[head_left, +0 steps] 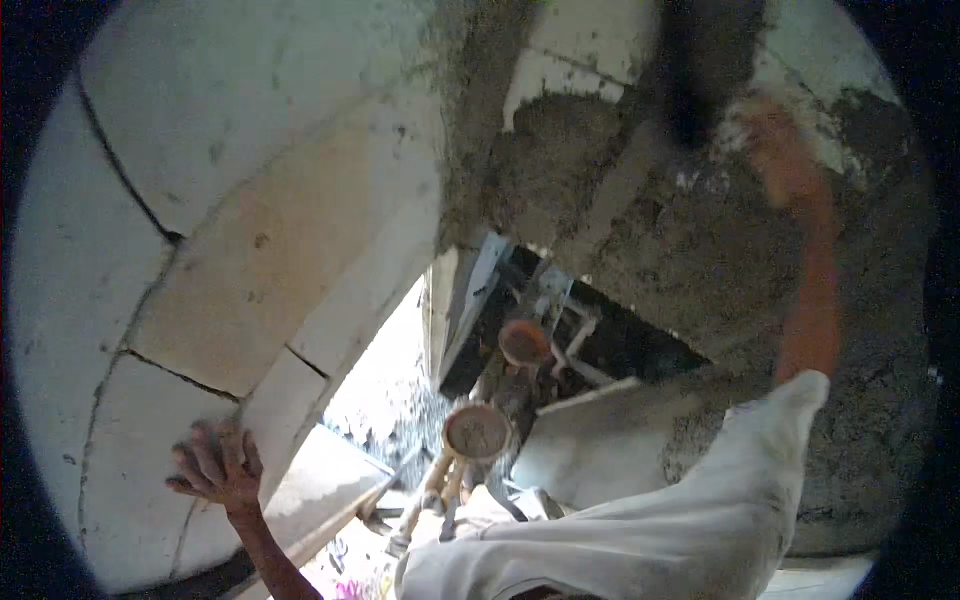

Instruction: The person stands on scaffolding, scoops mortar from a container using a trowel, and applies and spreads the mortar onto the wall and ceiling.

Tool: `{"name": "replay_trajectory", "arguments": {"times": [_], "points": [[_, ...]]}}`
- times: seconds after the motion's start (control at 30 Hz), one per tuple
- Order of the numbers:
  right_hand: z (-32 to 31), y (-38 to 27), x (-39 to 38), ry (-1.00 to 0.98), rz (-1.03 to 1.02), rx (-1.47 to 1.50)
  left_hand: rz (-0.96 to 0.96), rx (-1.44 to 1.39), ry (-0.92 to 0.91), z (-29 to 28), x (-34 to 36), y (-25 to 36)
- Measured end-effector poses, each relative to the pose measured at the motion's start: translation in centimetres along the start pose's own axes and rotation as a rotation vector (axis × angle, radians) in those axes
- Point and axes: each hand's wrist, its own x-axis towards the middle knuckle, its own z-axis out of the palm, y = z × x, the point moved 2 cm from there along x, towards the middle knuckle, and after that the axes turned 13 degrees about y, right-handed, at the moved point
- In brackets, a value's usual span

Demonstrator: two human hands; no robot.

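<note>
My right hand [785, 155], blurred by motion, is raised at the upper right against a wall face coated in wet grey mortar [640, 240]. It appears closed around a dark flat plastering tool [695, 75], which is smeared so its exact shape is unclear. A smoother streak crosses the mortar below the tool. At the lower left, my left hand [215, 468] is open with fingers spread, at the pale block wall [250, 260]. Whether its palm presses on the blocks cannot be made out. It holds nothing. A loose white sleeve [700, 480] covers my right upper arm.
Between the two wall faces, a gap shows two round pans, one reddish [525, 343] and one greyish with a tan rim [476, 432], among poles and frames. A pale board [600, 440] lies beside them. Bright light comes through an opening [385, 370]. Dark joints separate the blocks.
</note>
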Motion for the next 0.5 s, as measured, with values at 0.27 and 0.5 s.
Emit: {"name": "replay_trajectory", "arguments": {"times": [0.27,0.5], "points": [[-2.4,-10.7,-8.5,-0.299,0.461,0.363,-0.007,0.091,-0.065,-0.1,-2.0,-0.5],[23.5,-27.8,-38.4,-0.85,0.395,0.481,0.146,-0.01,-0.045,1.6,-2.1,-1.2]]}}
